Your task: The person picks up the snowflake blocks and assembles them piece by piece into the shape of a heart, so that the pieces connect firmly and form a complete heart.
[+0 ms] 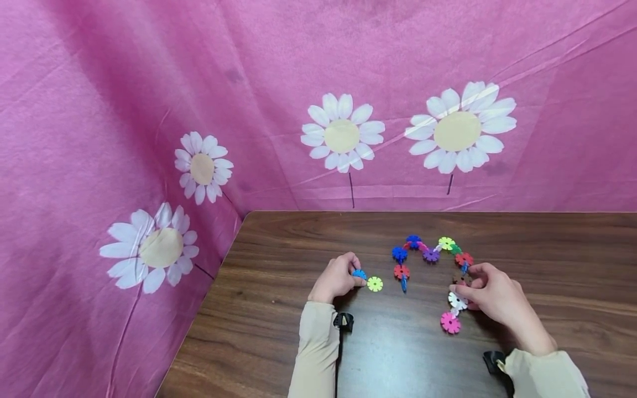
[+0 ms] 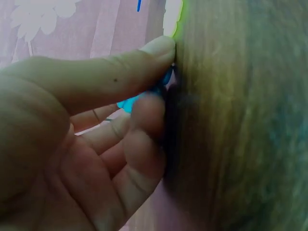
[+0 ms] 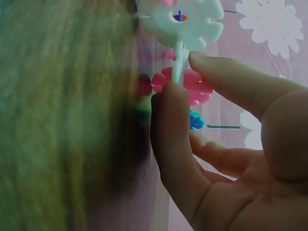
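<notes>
A chain of slotted flower-shaped plastic discs (image 1: 431, 255) in many colours lies in an arch on the table. My right hand (image 1: 500, 296) holds its right side between thumb and fingers, around a brown disc (image 1: 461, 278) and a white disc (image 1: 458, 300). Below these hangs on a pink disc (image 1: 450, 323). In the right wrist view a white disc (image 3: 211, 19) shows just past the fingertips. Left of the chain, my left hand (image 1: 338, 278) pinches a blue disc (image 1: 359, 274), mostly hidden by fingers. A yellow-green disc (image 1: 375, 284) lies against it; whether they are joined I cannot tell.
The brown wooden table (image 1: 259, 331) has its left edge beyond my left arm. A pink cloth with white daisies (image 1: 343, 135) hangs behind and to the left. The chain's left end, a red disc (image 1: 401, 272) with a blue one (image 1: 404, 284), lies between my hands.
</notes>
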### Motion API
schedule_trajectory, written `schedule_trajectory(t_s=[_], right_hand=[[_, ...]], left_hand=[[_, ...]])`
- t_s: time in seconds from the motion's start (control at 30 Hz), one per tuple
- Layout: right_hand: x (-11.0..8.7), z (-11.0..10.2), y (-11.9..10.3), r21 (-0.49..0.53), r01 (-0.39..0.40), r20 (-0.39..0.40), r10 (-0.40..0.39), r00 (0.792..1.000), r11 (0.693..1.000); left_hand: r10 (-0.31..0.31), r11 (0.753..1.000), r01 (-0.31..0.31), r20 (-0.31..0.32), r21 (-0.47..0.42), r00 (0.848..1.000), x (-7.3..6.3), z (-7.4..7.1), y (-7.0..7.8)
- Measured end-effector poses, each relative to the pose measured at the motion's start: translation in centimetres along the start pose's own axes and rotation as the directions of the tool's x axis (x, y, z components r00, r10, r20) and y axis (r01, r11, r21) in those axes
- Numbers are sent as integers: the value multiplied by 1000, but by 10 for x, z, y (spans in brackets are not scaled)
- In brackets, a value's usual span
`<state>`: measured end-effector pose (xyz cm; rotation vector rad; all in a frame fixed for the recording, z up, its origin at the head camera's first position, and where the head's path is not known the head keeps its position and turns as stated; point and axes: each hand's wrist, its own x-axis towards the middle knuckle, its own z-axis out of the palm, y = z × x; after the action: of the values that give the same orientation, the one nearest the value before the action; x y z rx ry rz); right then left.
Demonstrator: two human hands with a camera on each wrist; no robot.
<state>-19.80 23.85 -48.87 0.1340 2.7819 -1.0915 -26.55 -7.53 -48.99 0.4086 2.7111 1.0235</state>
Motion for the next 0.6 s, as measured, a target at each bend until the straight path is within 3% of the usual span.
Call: schedule_trajectory(t_s=[0.23,0.43,0.6], right_hand=[[1,1,-2,1,-27,21,27,999,1000],[1,0,-3,-12,-24,18,24,1000,1000],[0,5,-6,9,-38,16,38,999,999]], left_hand=[[-9,981,17,44,-192,999,1,1,-6],[12,959,7,67,-282,998,3,0,-6],[23,952,-2,66,-306,998,4,0,-7]])
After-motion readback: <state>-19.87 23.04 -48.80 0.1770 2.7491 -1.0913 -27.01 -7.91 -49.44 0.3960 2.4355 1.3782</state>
